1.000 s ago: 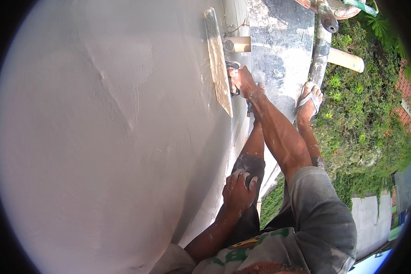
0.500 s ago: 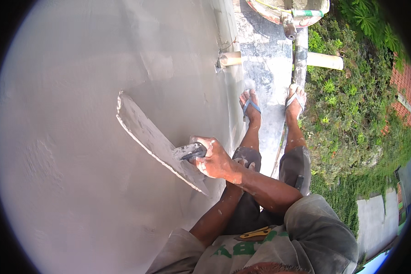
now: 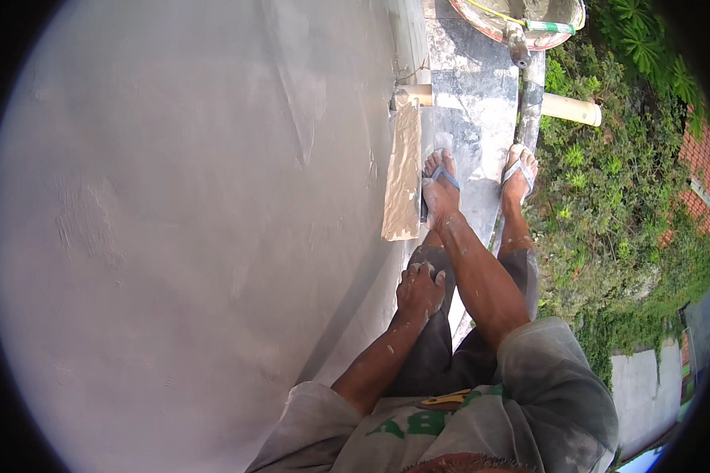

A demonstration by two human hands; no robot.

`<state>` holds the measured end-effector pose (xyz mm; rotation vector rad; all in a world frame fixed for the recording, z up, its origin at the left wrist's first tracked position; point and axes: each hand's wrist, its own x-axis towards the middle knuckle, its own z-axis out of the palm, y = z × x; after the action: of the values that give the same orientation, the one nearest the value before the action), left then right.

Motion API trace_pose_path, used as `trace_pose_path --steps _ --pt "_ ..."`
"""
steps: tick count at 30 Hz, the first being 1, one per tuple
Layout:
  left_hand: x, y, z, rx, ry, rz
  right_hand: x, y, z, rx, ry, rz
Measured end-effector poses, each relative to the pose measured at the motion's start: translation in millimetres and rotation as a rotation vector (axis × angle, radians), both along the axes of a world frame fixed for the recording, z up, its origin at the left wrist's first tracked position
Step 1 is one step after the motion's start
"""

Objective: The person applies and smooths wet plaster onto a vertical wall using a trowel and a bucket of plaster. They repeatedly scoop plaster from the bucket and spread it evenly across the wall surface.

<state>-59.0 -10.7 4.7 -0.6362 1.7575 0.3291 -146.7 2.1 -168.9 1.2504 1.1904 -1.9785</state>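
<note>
The right hand (image 3: 440, 203) is clenching a long, beige-plastered trowel (image 3: 402, 181), now farther right; the left hand's (image 3: 420, 293) loosely bent fingers are touching dark-grey cloth trousers (image 3: 412, 366).

I have my broadest passage on the left, along the grey wall (image 3: 189, 221), where a hand could sweep freely. Ahead of the plaster-laden trowel (image 3: 403, 177), a pole stub (image 3: 416, 95) blocks me right at the tip; whether they touch I can't tell. Right of the right hand (image 3: 440, 201), I could slip between the left foot (image 3: 447, 167) and right foot (image 3: 519, 173), above the plank (image 3: 469, 118). Farther up, the bucket (image 3: 521, 33) crowds its right side. Nearer me, the left hand (image 3: 420, 293) and right forearm (image 3: 481, 276) leave only a narrow gap
</note>
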Motion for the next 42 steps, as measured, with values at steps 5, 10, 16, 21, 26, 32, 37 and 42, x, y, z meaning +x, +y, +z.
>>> trace_pose_path --steps 5,10,16,21,26,32,37,42 --pt "8.9 -4.0 -6.1 0.007 -0.02 0.027 1.3 -13.1 5.5 -0.435 -0.157 -0.032" --pt "8.7 -3.4 -3.5 0.021 -0.021 0.102 -45.0 -31.2 37.6 -0.467 -0.388 0.187" --pt "53.5 -5.3 -21.2 0.06 0.135 0.137 -132.2 -28.5 156.3 -0.382 -0.117 0.393" --pt "14.0 11.0 -5.8 -0.051 0.211 -0.055 -108.9 -18.8 233.5 -0.336 0.444 0.779" --pt "30.3 0.7 -20.4 -0.028 0.163 -0.037 -103.3 -7.1 243.6 -0.639 0.476 0.455" --pt "-11.9 -2.8 2.7 -0.001 -0.014 0.06 -166.1 -14.0 109.5 -0.392 0.022 0.156" --pt "-4.9 2.0 -0.6 0.006 0.008 0.037 -218.8 -36.8 70.2 -0.303 0.127 0.251" --pt "10.2 -4.1 -6.2 0.069 0.064 0.059 -212.1 -50.0 157.1 -0.083 0.287 0.537"
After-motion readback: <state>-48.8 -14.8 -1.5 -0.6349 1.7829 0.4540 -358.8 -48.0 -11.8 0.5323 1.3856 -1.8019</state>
